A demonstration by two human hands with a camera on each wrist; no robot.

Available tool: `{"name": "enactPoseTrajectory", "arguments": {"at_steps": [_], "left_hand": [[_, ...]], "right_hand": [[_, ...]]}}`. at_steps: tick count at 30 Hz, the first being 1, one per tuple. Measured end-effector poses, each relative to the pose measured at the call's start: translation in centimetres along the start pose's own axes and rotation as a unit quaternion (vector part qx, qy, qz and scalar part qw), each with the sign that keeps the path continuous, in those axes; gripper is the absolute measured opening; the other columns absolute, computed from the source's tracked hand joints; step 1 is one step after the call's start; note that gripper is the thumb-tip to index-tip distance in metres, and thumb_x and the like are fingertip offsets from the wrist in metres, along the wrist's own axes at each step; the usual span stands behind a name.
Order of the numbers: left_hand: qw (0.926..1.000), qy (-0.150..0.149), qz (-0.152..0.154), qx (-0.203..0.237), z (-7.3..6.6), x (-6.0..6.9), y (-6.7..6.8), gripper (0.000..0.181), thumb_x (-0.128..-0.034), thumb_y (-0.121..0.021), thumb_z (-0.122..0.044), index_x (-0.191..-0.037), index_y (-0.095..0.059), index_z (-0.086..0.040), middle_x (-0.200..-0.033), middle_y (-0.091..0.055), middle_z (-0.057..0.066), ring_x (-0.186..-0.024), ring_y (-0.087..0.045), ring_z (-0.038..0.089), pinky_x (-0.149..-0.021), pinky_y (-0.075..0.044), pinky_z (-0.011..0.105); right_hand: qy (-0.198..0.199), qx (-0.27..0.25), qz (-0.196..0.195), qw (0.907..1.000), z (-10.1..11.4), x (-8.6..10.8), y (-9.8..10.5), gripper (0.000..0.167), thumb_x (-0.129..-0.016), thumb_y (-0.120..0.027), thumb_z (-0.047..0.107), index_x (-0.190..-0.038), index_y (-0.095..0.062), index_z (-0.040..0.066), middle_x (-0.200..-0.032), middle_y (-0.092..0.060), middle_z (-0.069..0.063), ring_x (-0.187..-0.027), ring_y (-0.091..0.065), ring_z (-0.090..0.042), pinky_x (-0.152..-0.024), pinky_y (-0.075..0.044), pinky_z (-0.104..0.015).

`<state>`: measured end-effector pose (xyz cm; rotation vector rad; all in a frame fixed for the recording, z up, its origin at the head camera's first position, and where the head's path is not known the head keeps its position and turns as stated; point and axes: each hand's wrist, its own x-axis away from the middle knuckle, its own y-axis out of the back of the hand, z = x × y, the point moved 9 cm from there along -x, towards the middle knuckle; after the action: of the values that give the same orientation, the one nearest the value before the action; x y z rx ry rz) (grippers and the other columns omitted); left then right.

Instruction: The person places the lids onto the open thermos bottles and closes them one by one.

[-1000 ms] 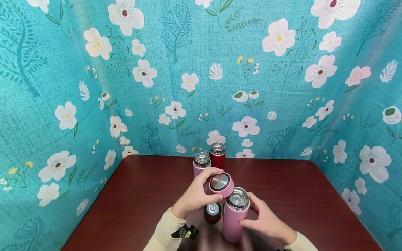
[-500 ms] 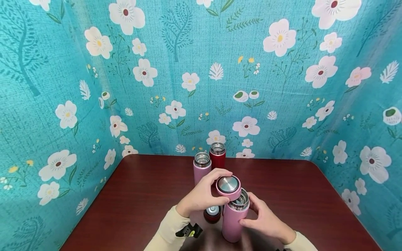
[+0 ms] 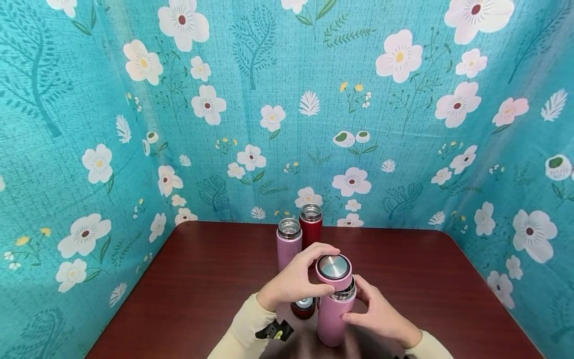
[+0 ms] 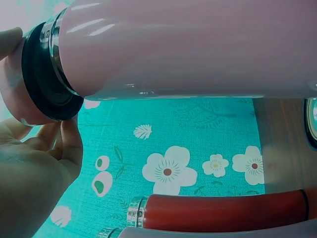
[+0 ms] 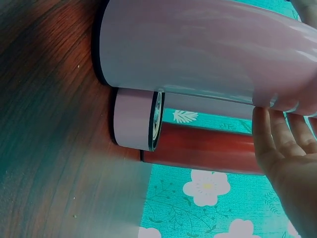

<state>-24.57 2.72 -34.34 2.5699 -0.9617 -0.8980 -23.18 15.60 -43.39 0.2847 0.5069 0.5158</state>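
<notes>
The left hand [image 3: 293, 280], fingers curled, pinched a round, steel-topped pink lid [image 3: 334, 271] tilted over a glossy, steel-necked flask [image 3: 332, 319] gripped by the curled right hand [image 3: 380, 311].

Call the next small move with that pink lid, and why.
Probably ease the pink lid rightward to centre it over the pink vacuum flask: in the head view it sits left of centre, exposing the right of the steel mouth. The left grip holds the lid; the right grip holds the flask.
</notes>
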Motion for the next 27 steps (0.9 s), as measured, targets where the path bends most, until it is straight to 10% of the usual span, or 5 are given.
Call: {"name": "enactPoseTrajectory", "arguments": {"at_steps": [27], "left_hand": [[0.9979, -0.025, 0.021, -0.056, -1.1, -0.6, -0.5, 0.059, -0.0786, -0.075, -0.016, -0.132, -0.05, -0.014, -0.127, -0.051, -0.003, -0.116, -0.047, 0.007, -0.095, -0.042, 0.026]], "right_hand": [[0.009, -0.025, 0.02, 0.9994, 0.3, 0.0, 0.0, 0.077, -0.081, -0.068, -0.004, -0.147, -0.03, 0.012, -0.141, -0.044, -0.01, -0.123, -0.048, -0.018, -0.096, -0.042, -0.029]]}}
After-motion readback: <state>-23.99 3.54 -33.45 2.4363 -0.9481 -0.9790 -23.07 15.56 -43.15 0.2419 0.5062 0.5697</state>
